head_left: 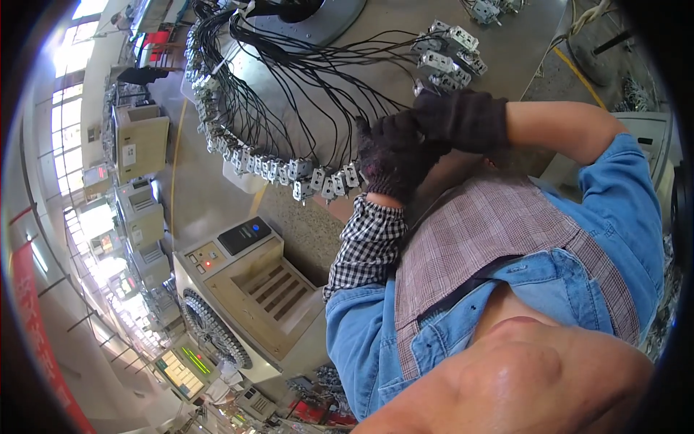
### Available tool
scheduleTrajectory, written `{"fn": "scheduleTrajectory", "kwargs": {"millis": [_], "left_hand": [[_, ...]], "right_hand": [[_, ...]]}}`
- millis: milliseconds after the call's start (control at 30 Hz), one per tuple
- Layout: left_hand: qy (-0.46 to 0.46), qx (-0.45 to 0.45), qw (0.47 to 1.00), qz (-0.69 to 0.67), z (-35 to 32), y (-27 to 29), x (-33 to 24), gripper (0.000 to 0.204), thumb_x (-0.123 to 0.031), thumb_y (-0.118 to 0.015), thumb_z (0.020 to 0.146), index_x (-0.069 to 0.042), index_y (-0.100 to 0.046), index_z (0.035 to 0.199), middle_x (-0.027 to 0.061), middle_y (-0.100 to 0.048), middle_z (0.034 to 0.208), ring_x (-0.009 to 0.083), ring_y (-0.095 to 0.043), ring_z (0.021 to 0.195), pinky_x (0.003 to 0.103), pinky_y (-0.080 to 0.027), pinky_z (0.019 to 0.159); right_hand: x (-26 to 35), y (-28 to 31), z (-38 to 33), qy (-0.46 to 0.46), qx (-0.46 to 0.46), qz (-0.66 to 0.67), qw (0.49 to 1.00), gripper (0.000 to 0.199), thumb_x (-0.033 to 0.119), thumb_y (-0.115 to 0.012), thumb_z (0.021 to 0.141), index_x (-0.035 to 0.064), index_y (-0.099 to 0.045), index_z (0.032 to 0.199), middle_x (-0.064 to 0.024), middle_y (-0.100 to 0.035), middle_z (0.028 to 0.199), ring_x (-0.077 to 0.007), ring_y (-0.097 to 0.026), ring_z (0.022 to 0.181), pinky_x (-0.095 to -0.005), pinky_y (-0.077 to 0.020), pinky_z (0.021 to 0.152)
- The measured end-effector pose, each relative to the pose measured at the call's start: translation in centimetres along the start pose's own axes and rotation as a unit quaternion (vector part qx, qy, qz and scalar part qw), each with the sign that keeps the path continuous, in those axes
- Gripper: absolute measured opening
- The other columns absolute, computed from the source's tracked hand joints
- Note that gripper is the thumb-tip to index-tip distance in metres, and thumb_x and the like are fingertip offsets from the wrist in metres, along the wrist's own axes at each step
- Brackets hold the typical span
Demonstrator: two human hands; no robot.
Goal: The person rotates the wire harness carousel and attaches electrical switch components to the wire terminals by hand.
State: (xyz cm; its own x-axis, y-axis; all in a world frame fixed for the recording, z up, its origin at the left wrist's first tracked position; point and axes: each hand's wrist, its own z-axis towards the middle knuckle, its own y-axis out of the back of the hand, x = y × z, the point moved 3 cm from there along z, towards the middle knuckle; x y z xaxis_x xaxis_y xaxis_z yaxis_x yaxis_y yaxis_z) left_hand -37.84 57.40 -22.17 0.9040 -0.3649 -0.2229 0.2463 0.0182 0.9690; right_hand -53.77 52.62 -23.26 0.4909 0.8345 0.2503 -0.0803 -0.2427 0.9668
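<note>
My left hand (394, 155), in a dark knit glove below a black-and-white checked sleeve, is closed in front of my chest. My right hand (459, 119), gloved alike, is curled against the left one's fingers. Whatever sits between the fingertips is hidden by the gloves. Black cords (289, 61) fan out toward my hands from a dark round base (303, 14). Small silvery metal housings (271, 170) line up in a curved row at the cords' ends, the nearest ones beside my left hand. A cluster of similar housings (448, 58) lies just beyond my right hand.
The housings rest on a grey surface (506, 43). More metal parts (486, 10) lie at its far side. A beige machine (238, 289) with a dark panel stands at my left. Further machines (141, 145) line the left side. A black stand (611, 43) is at the far right.
</note>
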Motion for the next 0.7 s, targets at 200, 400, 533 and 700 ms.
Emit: {"fn": "scheduleTrajectory", "kwargs": {"millis": [200,400,533,700], "left_hand": [[0.009,0.084,0.996,0.028,0.5,1.0,0.1,0.061,-0.054,-0.069,0.083,-0.007,-0.059,0.119,0.0113,-0.066,0.106,0.0328,-0.059,0.111,0.062,-0.031,0.11],[0.02,-0.101,0.994,0.046,2.9,1.2,-4.1,0.07,-0.052,-0.07,0.084,-0.004,-0.05,0.131,0.0141,-0.064,0.112,0.0338,-0.061,0.111,0.061,-0.032,0.111],[0.067,0.036,0.997,-0.031,4.2,-0.1,-3.5,0.072,-0.044,-0.075,0.082,-0.003,-0.047,0.134,0.0151,-0.063,0.112,0.0341,-0.062,0.109,0.065,-0.031,0.111],[-0.001,-0.03,0.999,0.01,2.5,-1.1,-3.0,0.063,-0.042,-0.075,0.082,-0.006,-0.051,0.126,0.0121,-0.062,0.105,0.0328,-0.063,0.1,0.063,-0.032,0.111]], "right_hand": [[-5.3,5.6,-2.7,-0.053,-0.26,-0.095,0.96,0.069,0.04,-0.068,0.09,0.0118,-0.048,0.149,-0.0069,-0.054,0.148,-0.0255,-0.059,0.127,-0.039,-0.0422,0.112],[-4.4,3.8,-0.7,-0.046,-0.337,-0.087,0.936,0.042,0.032,-0.067,0.086,0.0143,-0.066,0.124,-0.0016,-0.07,0.119,-0.0207,-0.066,0.111,-0.0414,-0.0406,0.108],[-5.8,5.5,-1.9,-0.101,-0.205,-0.133,0.964,0.04,0.026,-0.065,0.085,0.0128,-0.065,0.123,-0.0105,-0.07,0.112,-0.0255,-0.066,0.109,-0.0465,-0.0415,0.108],[-4.8,4.2,-4.3,-0.006,-0.17,-0.153,0.974,0.045,0.023,-0.065,0.082,0.0061,-0.06,0.124,-0.0213,-0.065,0.117,-0.0422,-0.062,0.114,-0.0558,-0.0373,0.113]]}}
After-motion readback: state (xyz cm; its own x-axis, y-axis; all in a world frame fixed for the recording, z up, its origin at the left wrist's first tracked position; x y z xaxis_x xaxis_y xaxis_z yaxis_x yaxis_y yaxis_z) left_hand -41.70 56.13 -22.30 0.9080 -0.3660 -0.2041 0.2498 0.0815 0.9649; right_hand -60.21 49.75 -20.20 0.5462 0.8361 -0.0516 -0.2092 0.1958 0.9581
